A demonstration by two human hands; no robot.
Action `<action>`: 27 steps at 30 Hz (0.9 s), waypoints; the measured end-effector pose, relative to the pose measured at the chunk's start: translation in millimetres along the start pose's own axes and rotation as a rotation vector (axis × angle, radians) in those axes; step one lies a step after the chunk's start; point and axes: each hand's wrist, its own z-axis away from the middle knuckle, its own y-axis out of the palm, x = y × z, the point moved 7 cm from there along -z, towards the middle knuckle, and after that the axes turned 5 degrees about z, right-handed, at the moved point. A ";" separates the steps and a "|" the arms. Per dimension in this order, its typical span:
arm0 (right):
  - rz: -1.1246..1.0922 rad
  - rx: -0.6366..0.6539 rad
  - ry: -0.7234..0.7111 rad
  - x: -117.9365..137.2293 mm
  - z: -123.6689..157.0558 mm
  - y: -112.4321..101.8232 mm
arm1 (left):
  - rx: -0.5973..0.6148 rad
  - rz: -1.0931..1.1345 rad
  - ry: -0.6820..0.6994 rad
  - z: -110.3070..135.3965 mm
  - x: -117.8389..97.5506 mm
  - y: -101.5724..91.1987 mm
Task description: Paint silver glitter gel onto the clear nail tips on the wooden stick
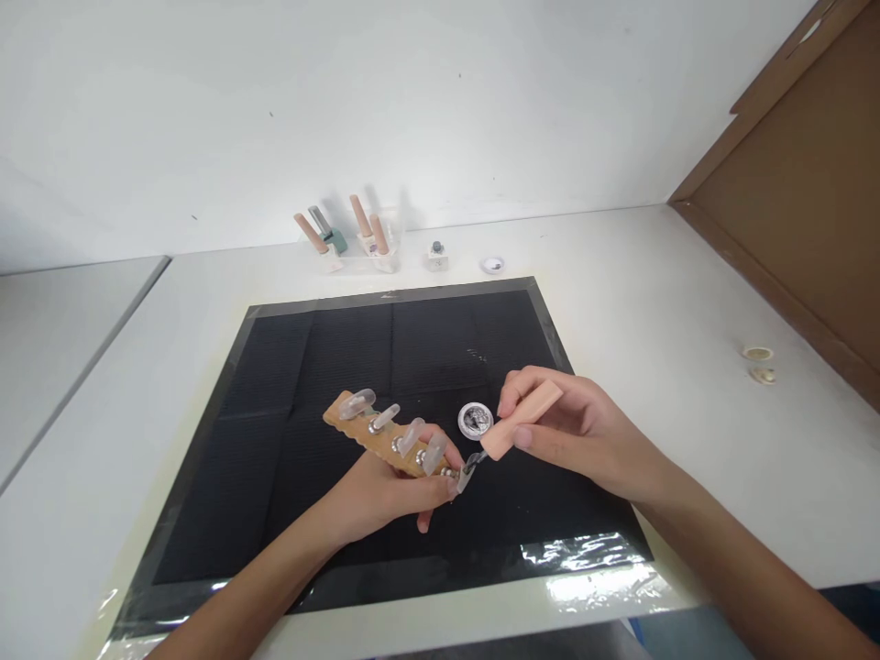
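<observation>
1. Presently, left hand (pixel 385 495): fingers closed around the near end of a tan wooden strip with a wavy edge (pixel 364 435), which is raised a little off the mat and angled away to the left.
2. Row of clear plastic nail tips (pixel 412 434): mounted on small metal posts along the wooden strip. The end tip (pixel 462 480) sits just past the left thumb.
3. Opposite, right hand (pixel 577 426): fingers pinched together on a peach block-shaped brush handle (pixel 526 417), whose dark bristle (pixel 474 461) touches the end tip.
4. Small round open pot with silvery contents (pixel 475 420): on the mat between the two hands, just beside the brush handle.
5. Handling note, as a judgement: the strip wants a steady grip and the bristle a light, even pressure on the end tip alone. Too much load on the bristle could run over the tip's edge, and the neighbouring tips are close enough to smear.
6. Black ribbed mat (pixel 344 348): covered in clear film that is wrinkled and glossy at the near edge, lying on a white surface (pixel 653 293).
7. Back of the surface: a clear rack of peach-capped bottles (pixel 357 243), a small dark-capped bottle (pixel 436 257) and a small round white lid (pixel 492 265).
8. Room: two small pale round pieces (pixel 758 364) lie near a brown board (pixel 804 183) at the right. A plain white wall (pixel 412 92) stands behind.
</observation>
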 end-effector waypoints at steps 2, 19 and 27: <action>0.015 -0.005 0.022 -2.2 0.4 0.5 | -0.010 0.006 -0.010 0.1 -0.2 0.4; 0.045 -0.010 0.069 -10.8 -0.3 3.7 | -0.005 0.028 -0.029 1.2 4.1 -0.4; 0.009 -0.049 0.067 -9.3 -2.7 2.5 | -0.027 0.020 -0.016 1.7 4.6 -1.8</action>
